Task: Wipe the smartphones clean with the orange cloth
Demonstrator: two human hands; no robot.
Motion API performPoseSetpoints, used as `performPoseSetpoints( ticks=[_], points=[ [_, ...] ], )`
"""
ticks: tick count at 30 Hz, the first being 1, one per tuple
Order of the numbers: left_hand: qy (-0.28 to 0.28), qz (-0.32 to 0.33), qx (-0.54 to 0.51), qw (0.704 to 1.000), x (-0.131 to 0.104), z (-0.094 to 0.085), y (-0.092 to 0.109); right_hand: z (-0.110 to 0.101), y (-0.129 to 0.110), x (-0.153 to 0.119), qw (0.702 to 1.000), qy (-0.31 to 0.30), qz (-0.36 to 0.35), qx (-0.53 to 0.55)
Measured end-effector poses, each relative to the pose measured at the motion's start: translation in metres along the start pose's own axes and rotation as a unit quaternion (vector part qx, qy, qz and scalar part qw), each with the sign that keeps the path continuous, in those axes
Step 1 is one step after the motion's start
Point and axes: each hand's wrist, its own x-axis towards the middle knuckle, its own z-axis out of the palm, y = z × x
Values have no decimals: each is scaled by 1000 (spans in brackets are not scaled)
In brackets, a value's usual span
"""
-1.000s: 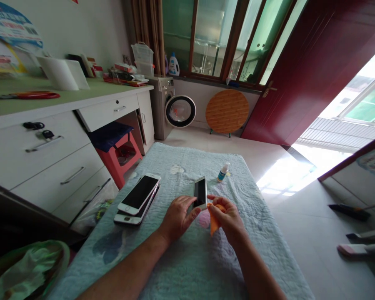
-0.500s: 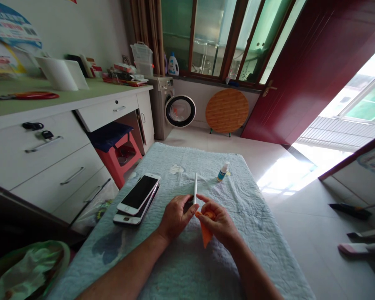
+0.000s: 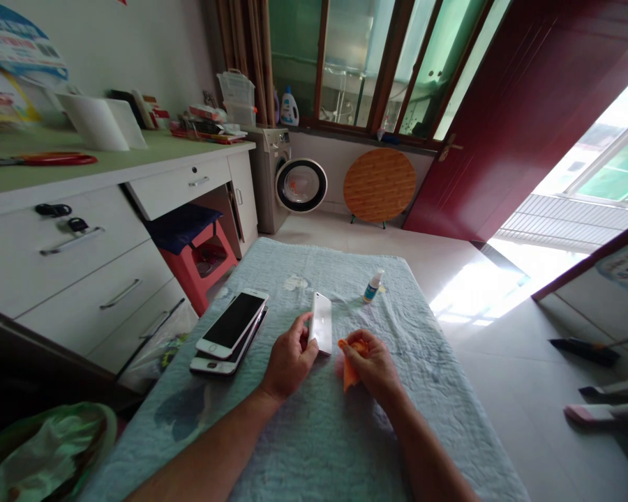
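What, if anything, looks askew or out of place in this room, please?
The upper smartphone lies askew on the lower smartphone, their edges unaligned. In the background, the washing machine door stands wide open. No spill shows.

White smartphone (image 3: 322,322) flipped: 1 s ago screen showed, 0.5 s ago edge-on, now white back faces cam. Also shifted a bit L. R hand (image 3: 374,362) was at phone's edge, now off it, just to R, w/ orange cloth (image 3: 351,375) also apart from phone. L hand (image 3: 292,355) now holds phone alone.
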Motion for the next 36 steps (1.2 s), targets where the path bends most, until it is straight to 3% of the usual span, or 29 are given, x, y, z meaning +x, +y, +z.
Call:
performPoseSetpoints(
  ticks=[6, 10, 14, 18, 21, 24, 31, 36],
  points=[
    [-70, 8, -52, 996, -9, 3, 8, -7, -3, 2, 996, 65, -37, -46],
    [-101, 3, 20, 995, -13, 6, 11, -8, -6, 3, 987, 85, -102, -95],
    [-101, 14, 134, 986, -15, 9, 8, -7, -4, 2, 986, 71, -105, -109],
    [-60, 64, 165, 982, -14, 11, 0, -6, -1, -1, 991, 31, -74, -108],
    [-40, 118, 179, 976, -12, 12, -7, -6, 0, -3, 981, 11, -120, -154],
    [-68, 151, 192, 967, -10, 12, -13, -5, -2, -4, 967, -8, -169, -193],
    [-99, 138, 196, 966, -8, 12, -19, -5, -7, -10, 939, -47, -203, -275],
    [-106, 139, 192, 966, -6, 11, -21, -2, -6, -12, 942, -33, -196, -270]
  ],
)
